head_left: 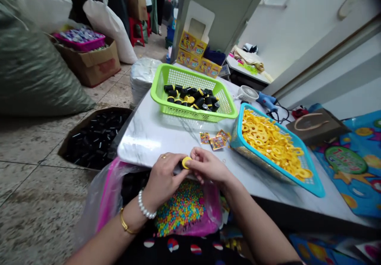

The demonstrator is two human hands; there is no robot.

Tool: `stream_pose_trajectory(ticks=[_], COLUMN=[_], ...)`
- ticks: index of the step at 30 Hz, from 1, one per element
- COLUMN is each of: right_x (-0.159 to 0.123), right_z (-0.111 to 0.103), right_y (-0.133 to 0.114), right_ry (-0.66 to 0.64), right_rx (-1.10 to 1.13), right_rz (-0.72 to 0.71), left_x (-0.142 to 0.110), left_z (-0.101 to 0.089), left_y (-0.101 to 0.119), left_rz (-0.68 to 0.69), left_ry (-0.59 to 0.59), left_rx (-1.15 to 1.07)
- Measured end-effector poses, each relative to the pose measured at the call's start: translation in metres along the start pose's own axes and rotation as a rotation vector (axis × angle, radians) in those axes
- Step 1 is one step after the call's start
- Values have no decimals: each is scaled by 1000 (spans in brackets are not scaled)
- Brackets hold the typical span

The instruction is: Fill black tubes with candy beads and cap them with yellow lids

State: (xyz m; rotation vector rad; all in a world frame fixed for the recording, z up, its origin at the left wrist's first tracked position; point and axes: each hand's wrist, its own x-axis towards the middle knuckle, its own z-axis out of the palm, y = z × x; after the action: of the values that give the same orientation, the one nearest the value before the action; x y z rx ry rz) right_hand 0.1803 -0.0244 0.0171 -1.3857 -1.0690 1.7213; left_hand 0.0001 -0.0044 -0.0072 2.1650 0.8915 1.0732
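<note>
My left hand (162,177) and my right hand (208,165) meet at the near edge of the white table (149,132). Together they pinch a small yellow ring cap (186,162) onto a dark piece mostly hidden under the fingers. Both hands are closed on it. Just below them a pink bag (184,207) of small multicoloured beads rests on my lap. A blue basket (309,179) of yellow rings (269,140) stands to the right. A green basket (193,76) with black and yellow assembled pieces (192,97) sits further back. Small printed stickers (216,140) lie between.
A cardboard box of black tubes (95,138) sits on the floor left of the table. Large sacks (32,70), a cardboard box (92,62) with a pink tray, yellow cartons (196,54), a small fan (248,93), a blue glue gun (268,101) and a brown bag (317,126) surround the workspace.
</note>
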Motion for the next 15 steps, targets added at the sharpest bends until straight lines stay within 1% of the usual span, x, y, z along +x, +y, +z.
stream_pose_trajectory(ticks=[3, 6, 8, 10, 12, 14, 15], right_x=[5, -3, -10, -15, -14, -7, -2], right_z=[11, 21, 25, 25, 21, 14, 11], right_y=[-10, -9, -5, -5, -19, -48, -66], right_ry=[53, 137, 215, 298, 371, 490, 563], right_rx=[-87, -173, -325, -569, -829, -996, -1023], right_rz=[-32, -80, -143, -225, -292, -371, -415], left_x=[1, 1, 1, 1, 1, 0, 0], left_z=[-1, -2, -2, -1, -1, -2, -3], left_y=[-1, -7, -14, -20, -23, -23, -22], left_rz=[37, 69, 111, 161, 182, 150, 125], left_ry=[-13, 0, 21, 17, 4, -8, -11], left_rx=[17, 73, 108, 130, 145, 152, 155])
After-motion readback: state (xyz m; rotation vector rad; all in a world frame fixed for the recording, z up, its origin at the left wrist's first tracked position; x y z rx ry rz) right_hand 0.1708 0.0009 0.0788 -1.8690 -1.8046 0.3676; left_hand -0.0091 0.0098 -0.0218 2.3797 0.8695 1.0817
